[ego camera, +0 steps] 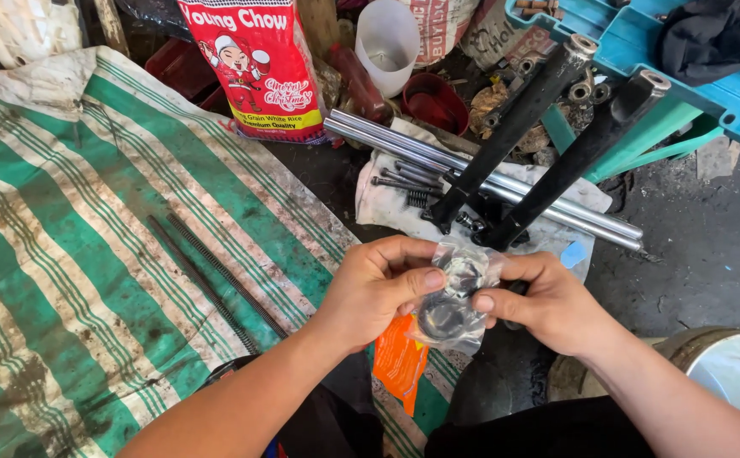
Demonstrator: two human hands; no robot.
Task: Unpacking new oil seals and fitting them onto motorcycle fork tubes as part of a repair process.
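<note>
We hold a small clear plastic bag (pixel 453 298) of dark ring seals between both hands, our left hand (pixel 376 290) curled closed around its near side with the thumb pressed on its face, our right hand (pixel 548 304) pinching its far side between thumb and fingers. Just beyond our hands two black fork legs (pixel 548 127) lean over chrome tubes (pixel 488 174) on a white rag (pixel 387 203). Left of our left hand two long springs (pixel 217 276) lie on a green-striped tarp (pixel 64 254), and an orange packet (pixel 398 360) sits just below it.
</note>
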